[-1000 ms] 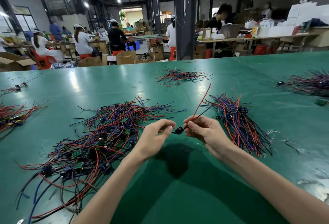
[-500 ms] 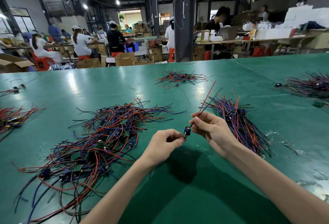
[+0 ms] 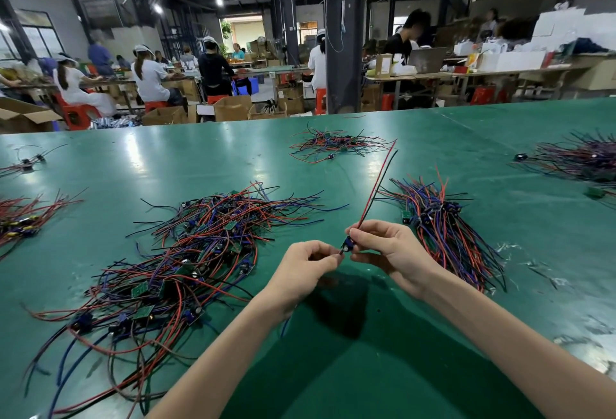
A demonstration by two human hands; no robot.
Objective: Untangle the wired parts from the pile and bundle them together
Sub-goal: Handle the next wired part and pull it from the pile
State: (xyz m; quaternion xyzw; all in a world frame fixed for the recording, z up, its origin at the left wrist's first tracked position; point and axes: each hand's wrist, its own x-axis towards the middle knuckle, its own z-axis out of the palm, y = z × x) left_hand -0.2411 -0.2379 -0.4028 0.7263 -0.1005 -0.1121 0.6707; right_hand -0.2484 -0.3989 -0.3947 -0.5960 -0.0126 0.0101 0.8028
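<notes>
- On the desk (image 3: 366,368) we find the pile (image 3: 186,262) left, the bundle (image 3: 446,235) right.
- Between them, left hand (image 3: 306,265) and right hand (image 3: 390,248) meet on a wired part (image 3: 347,245).
- Behind, a smaller heap (image 3: 333,145).

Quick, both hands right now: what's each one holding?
Left hand: pinches the lower tip of the wired part.
Right hand: pinches the same wired part just above its blue component.
</notes>
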